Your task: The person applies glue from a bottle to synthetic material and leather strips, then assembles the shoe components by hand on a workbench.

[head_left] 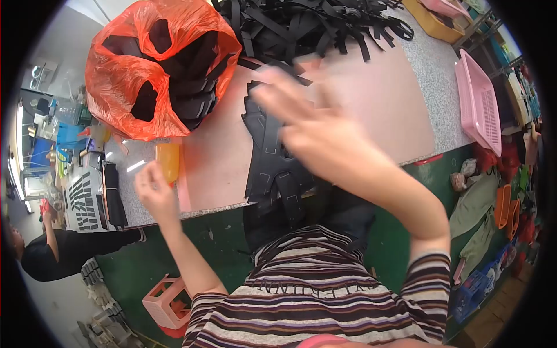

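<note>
My left hand (155, 187) is beside a yellow-orange bottle (167, 162) at the table's front left; its fingers are loosely bent and apart, with nothing visible between them. My right hand (319, 130), blurred by motion, is raised over the right side of a stack of flat black pieces (266, 148). Its fingers are stretched out and spread, and no object shows in them. The black pieces lie near the front edge on a pinkish-brown board (216, 165), partly covered by the right hand.
A red plastic bag (110, 75) of black pieces stands at the back left. Many black straps (301, 26) are piled at the back. A pink basket (478, 104) sits at the right edge. A pink stool (165, 301) is on the floor; another person (58, 252) is at far left.
</note>
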Demonstrator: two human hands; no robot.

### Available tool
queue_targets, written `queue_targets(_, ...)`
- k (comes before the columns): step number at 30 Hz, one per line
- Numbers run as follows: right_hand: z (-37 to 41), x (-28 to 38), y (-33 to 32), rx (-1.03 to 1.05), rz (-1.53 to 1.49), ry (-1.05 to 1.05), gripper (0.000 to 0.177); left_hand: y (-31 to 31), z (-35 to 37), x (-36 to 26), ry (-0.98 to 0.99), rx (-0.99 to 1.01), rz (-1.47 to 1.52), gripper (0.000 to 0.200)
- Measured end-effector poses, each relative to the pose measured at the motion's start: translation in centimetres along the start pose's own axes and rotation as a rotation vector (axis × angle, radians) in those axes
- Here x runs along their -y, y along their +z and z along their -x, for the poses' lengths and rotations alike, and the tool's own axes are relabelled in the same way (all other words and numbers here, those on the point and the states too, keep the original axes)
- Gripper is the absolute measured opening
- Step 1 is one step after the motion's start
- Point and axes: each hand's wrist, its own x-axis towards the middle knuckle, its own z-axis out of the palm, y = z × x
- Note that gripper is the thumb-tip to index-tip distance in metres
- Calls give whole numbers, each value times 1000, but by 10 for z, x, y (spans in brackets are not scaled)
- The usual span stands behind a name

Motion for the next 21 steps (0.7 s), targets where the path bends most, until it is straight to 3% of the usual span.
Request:
queue_targets(1, -20, 9, 35, -1, -67, -83, 15, -1, -9, 24, -16, -45, -89, 37)
queue_targets(2, -31, 17, 63, -5, -131, -163, 22, 0, -15, 44, -75, 32, -94, 38)
queue_targets(5, -27, 32, 110, -268, -585, 137, 40, 18, -20, 106, -208, 249, -4, 50)
queue_targets(6, -15, 24, 98, -293, -706, 259, 52, 18, -22, 100, -265, 310, 46, 51)
queue_targets(8, 22, 11, 85, -381, -784, 528, 43, 20, -18, 88, -393, 435, 149, 55)
queue_targets(10, 62, 9, 73, -319, -778, 695, 39, 31, -15, 94, -314, 425, 177, 60)
queue_targets(15, 91, 36, 72, -125, -551, 697, 51, 29, -20, 37, -271, 491, 36, 60)
queue_targets(18, 84, 35, 79, -133, -545, 687, 48, 11, -9, 21, -92, 352, -52, 56)
queue_targets(19, 79, 28, 81, -166, -550, 678, 46, -3, -7, -8, -256, 401, 70, 53)
queue_targets(21, 64, 8, 84, -230, -535, 641, 35, -4, 5, -5, -259, 460, 144, 54)
